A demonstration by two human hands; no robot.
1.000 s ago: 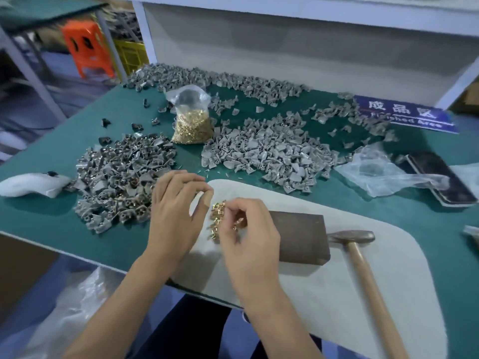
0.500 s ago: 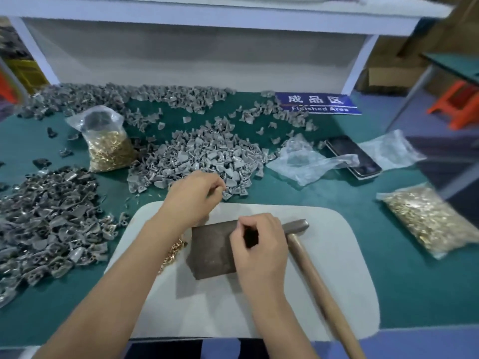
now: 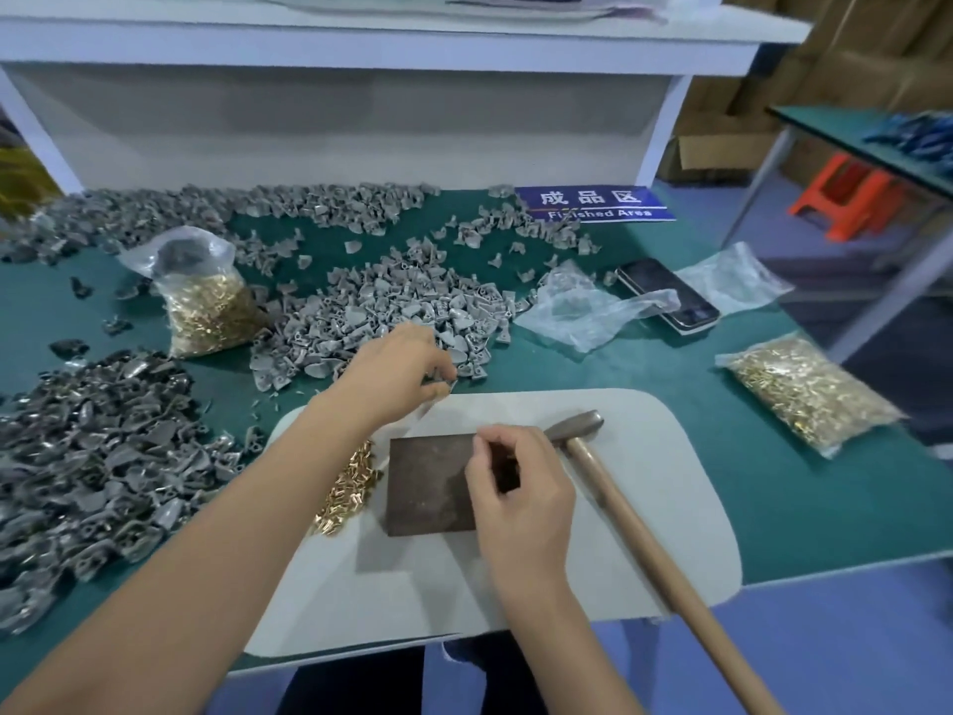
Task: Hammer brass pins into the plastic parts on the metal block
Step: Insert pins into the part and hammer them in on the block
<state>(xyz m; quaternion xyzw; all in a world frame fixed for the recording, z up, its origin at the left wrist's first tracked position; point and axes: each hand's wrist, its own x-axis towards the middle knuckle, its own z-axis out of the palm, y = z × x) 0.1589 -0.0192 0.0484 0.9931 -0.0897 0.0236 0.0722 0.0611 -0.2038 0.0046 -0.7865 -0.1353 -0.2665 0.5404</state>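
A dark metal block (image 3: 428, 482) lies on a white mat (image 3: 644, 508). Loose brass pins (image 3: 348, 487) are heaped at the block's left edge. My right hand (image 3: 521, 498) hovers over the block's right side with fingers curled; thumb and forefinger pinch a small brass pin that is mostly hidden. My left hand (image 3: 397, 369) reaches past the mat to the near edge of a pile of grey plastic parts (image 3: 392, 307) and pinches one part (image 3: 444, 387). The hammer (image 3: 634, 523) lies on the mat right of the block, its head beside my right hand.
A second heap of grey parts (image 3: 103, 472) covers the left of the green table. Bags of brass pins stand at back left (image 3: 211, 307) and lie at right (image 3: 804, 389). A phone (image 3: 670, 296), crumpled plastic bags (image 3: 582, 312) and a blue sign (image 3: 593, 203) are behind.
My left hand left the loose pins and reached forward to the grey parts pile. My right hand moved over the block. The camera swung to the right.
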